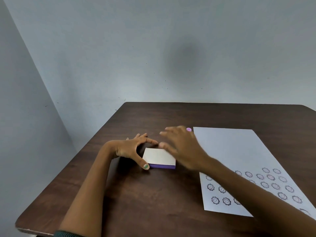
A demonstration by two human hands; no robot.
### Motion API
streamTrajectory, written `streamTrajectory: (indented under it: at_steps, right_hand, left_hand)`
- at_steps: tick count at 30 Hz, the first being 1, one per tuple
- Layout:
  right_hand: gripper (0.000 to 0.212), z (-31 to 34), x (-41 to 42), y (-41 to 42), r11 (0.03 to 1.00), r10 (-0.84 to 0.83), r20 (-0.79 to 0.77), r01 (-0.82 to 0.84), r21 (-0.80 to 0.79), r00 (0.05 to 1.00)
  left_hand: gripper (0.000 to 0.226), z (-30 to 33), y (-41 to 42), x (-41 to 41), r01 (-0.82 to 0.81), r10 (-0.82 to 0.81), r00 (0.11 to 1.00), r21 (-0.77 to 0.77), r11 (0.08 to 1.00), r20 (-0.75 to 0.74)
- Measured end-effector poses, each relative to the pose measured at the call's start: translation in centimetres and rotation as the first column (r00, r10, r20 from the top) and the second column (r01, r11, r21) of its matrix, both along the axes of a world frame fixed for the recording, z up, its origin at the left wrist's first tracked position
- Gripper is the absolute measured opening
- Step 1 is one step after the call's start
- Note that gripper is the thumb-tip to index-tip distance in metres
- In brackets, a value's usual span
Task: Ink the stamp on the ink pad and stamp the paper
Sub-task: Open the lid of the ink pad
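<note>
- Ink pad [159, 159], closed, lies on the table [153, 202] left of the stamped paper [230, 151]; our left hand [131, 148] grips its edges.
- Our right hand [183, 149], blurred, is over it with fingers spread and holds nothing.
- Purple stamp [188, 129] sits by the paper's far corner.

Dark wooden table [153, 194], pale grey wall [153, 48] behind it

right hand [185, 151] is blurred, fingers [165, 146] smeared; it hides the far right corner of the ink pad [158, 158] and all but a purple tip of the stamp [188, 129]. Near right corner of the paper [230, 151] runs off frame, and the right forearm [256, 190] covers several prints [210, 186].
</note>
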State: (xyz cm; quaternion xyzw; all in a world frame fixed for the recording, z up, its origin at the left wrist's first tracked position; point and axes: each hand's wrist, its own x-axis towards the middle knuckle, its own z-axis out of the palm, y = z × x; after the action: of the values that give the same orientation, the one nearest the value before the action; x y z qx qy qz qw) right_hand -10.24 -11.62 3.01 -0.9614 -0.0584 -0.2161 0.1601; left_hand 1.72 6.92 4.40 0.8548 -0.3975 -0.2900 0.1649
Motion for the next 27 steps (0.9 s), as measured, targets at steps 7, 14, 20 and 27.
streamTrajectory:
  at_steps: [7, 14, 20, 27]
  right_hand:
    - [0.028, 0.4, 2.9, -5.8, 0.953, -0.231, -0.094, 0.245, 0.177, 0.968]
    - [0.024, 0.2, 2.5, -5.5, 0.923, -0.179, -0.155, 0.22, 0.315, 0.972]
    - [0.026, 0.3, -0.1, -4.5, 0.941, -0.112, -0.148, 0.153, 0.301, 0.983]
    - [0.03, -0.3, -3.3, -3.4, 0.956, -0.071, -0.14, 0.108, 0.273, 0.988]
  left_hand:
    - [0.085, -0.2, -0.2, 0.3, 0.009, -0.009, 1.0, 0.01, 1.0, 0.002]
    - [0.072, -0.5, -0.2, 0.4, -0.004, 0.005, 1.0, 0.011, 1.0, -0.009]
    - [0.07, -0.6, -0.2, 0.3, -0.003, 0.003, 1.0, 0.018, 1.0, -0.001]
    - [0.07, -0.6, -0.2, 0.1, -0.014, 0.014, 1.0, 0.001, 1.0, -0.001]
